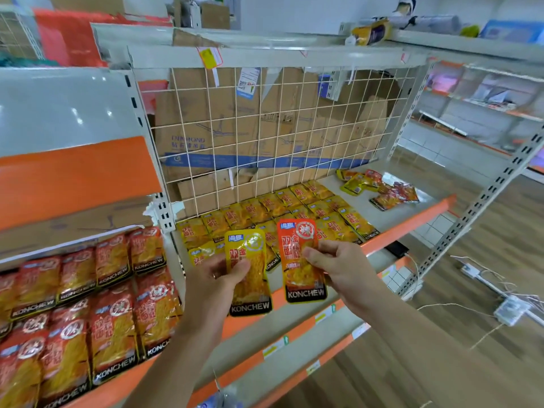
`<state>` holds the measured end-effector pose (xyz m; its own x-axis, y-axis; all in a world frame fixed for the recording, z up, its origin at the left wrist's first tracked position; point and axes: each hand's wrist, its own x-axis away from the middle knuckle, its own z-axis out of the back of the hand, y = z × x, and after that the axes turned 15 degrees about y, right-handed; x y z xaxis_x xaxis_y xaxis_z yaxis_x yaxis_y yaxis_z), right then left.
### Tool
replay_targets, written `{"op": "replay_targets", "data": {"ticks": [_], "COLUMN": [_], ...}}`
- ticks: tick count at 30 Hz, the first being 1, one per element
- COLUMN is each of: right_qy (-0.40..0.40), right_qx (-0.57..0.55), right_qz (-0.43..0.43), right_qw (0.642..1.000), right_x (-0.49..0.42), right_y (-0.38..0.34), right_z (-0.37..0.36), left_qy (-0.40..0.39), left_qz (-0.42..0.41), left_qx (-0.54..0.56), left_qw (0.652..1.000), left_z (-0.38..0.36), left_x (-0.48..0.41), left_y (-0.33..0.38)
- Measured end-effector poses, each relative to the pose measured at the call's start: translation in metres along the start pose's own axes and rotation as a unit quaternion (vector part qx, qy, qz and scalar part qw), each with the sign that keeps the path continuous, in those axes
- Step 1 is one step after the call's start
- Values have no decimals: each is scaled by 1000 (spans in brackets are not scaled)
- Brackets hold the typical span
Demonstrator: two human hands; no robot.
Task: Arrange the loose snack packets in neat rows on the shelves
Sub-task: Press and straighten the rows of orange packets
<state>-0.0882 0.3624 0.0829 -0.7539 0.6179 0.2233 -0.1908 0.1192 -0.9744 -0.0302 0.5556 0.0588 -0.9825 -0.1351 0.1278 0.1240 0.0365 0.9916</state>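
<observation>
- A yellow packet [248, 272] was pinched by the left hand [217, 279], fingers curled on it, above the shelf [409, 222] edge.
- A red packet [300, 260] was gripped by the right hand [338, 266].
- Yellow rows [279, 210] lay on the shelf behind; loose packets [379, 188] were heaped at its far right.

A yellow KONCHEW packet [248, 272] is pinched upright in the left grip [215, 279] and a red KONCHEW packet [301, 260] in the right grip [338, 266], both over the shelf [412, 220] front. Behind them, yellow packets [282, 207] lie flat in rows. A loose pile of yellow and red packets [379, 188] lies at the far right. Red packets [88, 304] fill rows on the left shelf [123, 384].
</observation>
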Motion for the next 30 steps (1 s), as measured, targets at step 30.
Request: {"op": "replay_targets", "data": {"ticks": [30], "right_qy": [-140], "right_qx": [157], "right_qz": [20], "right_qw": [977], "right_x": [-130], "right_y": [43], "right_z": [-10], "left_qy": [228], "left_qz": [-64], "left_qx": [-199], "left_qw": [951], "left_z": [-72], "left_x": [-24], "left_y": [-83]}}
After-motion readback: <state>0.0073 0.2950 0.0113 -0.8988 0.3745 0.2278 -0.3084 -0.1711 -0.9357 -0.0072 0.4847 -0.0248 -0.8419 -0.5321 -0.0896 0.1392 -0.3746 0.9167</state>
